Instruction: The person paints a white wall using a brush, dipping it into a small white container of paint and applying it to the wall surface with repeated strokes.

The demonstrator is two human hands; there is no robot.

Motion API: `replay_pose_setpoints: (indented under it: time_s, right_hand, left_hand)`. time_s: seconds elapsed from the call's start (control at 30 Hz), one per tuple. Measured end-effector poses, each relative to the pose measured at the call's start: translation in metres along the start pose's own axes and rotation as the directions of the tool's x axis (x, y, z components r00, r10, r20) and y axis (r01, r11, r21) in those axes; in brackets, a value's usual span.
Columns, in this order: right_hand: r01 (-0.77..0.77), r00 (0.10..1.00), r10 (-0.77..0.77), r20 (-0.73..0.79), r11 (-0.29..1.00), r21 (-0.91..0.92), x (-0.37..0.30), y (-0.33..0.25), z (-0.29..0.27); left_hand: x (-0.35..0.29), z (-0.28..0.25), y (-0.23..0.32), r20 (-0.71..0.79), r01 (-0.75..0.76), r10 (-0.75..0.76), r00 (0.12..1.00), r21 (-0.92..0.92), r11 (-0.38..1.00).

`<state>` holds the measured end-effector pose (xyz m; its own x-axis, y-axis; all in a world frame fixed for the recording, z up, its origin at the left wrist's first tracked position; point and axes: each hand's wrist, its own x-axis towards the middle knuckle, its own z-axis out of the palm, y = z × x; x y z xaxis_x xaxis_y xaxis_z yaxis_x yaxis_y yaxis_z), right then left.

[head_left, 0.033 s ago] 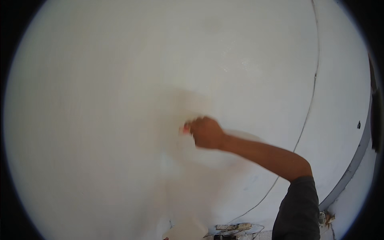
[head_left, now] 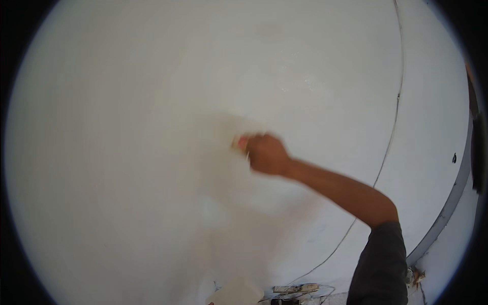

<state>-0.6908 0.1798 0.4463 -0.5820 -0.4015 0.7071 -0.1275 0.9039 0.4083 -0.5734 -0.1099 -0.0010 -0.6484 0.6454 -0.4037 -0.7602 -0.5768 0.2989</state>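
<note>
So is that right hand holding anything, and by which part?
The right hand holds a small, blurred thing at its red part, pale edge outward.

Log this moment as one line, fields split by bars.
right hand: holding small blurred red-and-pale item | place: before pale wall | item-wall contact: unclear | right side: thin dark line down wall

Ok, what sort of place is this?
Probably a room indoors: a broad pale surface, likely a wall, spreads before the right hand, with a thin cable running along it and a grey band at right.
</note>
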Motion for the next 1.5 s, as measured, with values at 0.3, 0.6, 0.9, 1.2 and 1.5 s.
replay_pose_setpoints:
  time_s: [0.3, 0.6, 0.9, 1.2, 1.5]
  right_hand:
    - [-0.755, 0.517, 0.492, -0.701, 0.648, -0.102, 0.009, 0.310, -0.267]
    - [0.271, 0.939, -0.305, -0.158, 0.941, -0.204, -0.201, 0.369, -0.078]
    - [-0.602, 0.563, 0.391, -0.728, 0.797, -0.038, -0.211, 0.722, -0.303]
    - [-0.167, 0.880, -0.135, -0.455, 0.810, -0.563, -0.300, 0.717, -0.314]
    - [-0.267, 0.964, 0.261, -0.060, 0.920, -0.288, -0.355, 0.595, -0.395]
  left_hand:
    - [0.044, 0.125, -0.103, 0.051, -0.020, 0.015, 0.999, 0.095, 0.995]
    - [0.145, 0.240, -0.242, 0.067, -0.004, 0.001, 0.998, 0.045, 0.999]
    - [0.205, 0.377, -0.413, 0.083, -0.020, 0.013, 0.996, 0.086, 0.996]
    - [0.162, 0.399, -0.501, 0.170, -0.386, 0.368, 0.914, 0.646, 0.659]
    - [0.044, 0.386, -0.581, -0.066, -0.101, 0.110, 0.992, 0.132, 0.986]
